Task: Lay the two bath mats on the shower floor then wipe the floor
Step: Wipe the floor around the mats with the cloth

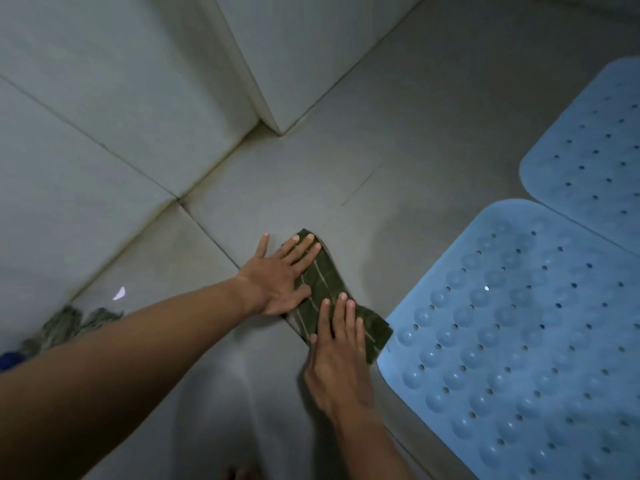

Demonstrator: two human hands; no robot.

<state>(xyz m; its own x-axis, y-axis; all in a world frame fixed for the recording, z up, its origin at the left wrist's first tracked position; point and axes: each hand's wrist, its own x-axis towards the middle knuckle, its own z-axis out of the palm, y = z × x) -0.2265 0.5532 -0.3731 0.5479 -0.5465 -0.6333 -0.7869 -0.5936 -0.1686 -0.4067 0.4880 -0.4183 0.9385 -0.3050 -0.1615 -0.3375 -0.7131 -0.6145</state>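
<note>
The head view looks down on a grey tiled shower floor [398, 150] that meets pale tiled walls [104, 98] along its left and far edges, with a wall corner jutting out at the far middle. Two blue rubber bath mats, dotted with holes and suction cups, lie flat along the right side of the floor: the near mat [519, 341] and the far mat [595, 150], edge to edge with a narrow strip of floor between them. So the laying step looks done, and the wiping is the step in hand. A folded dark green cloth [320, 275] with pale stripes lies on the bare floor between the left wall's foot and the near mat, its near corner just beside that mat's left edge. The left hand [277, 278] presses flat on the cloth's far end, fingers straight and spread, one finger on the tile. The right hand [337, 362] presses flat on its near end, fingers straight too; neither grips it. A mop head [69, 323] rests at the floor's left edge. The next move likely calls for even downward pressure from both palms while sliding the cloth across the open tile, keeping it folded and clear of the mat's edge.
</note>
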